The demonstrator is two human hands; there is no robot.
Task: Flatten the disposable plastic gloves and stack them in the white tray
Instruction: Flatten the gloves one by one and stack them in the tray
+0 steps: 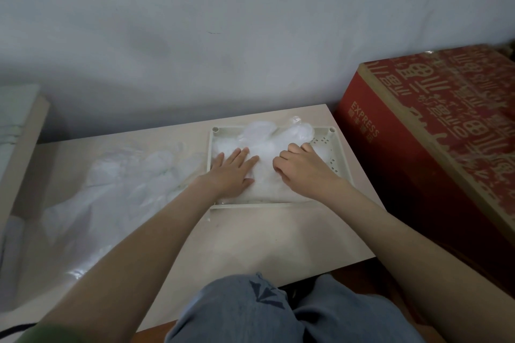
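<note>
Nearest the camera, two knees in blue jeans [250, 312] sat just under the front edge of a pale counter [264, 237], and both bare forearms reached forward over it. To the left on the counter lay a wide, crumpled heap of loose gloves [125, 184] of clear plastic, spreading from the near left corner almost to the tray and well apart from both hands. Further in, on the right half of the counter, stood the white tray [338, 159], with small holes showing along its right side. Inside it lay the stack of gloves [262, 142], whitish and rumpled, its far end puffing up over the back rim. The left hand [232, 172] lay palm down on the left part of this stack, its fingers [245, 153] straight and slightly spread, pressing flat on the plastic. The right hand [303, 168] rested on the stack just beside it, its fingers [281, 161] curled at the knuckles with the tips down in the plastic; whether they pinched a fold could not be told. Right of the counter stood a big red cardboard box [432, 133] with pale print, and behind everything rose a plain grey-white wall [223, 22].
</note>
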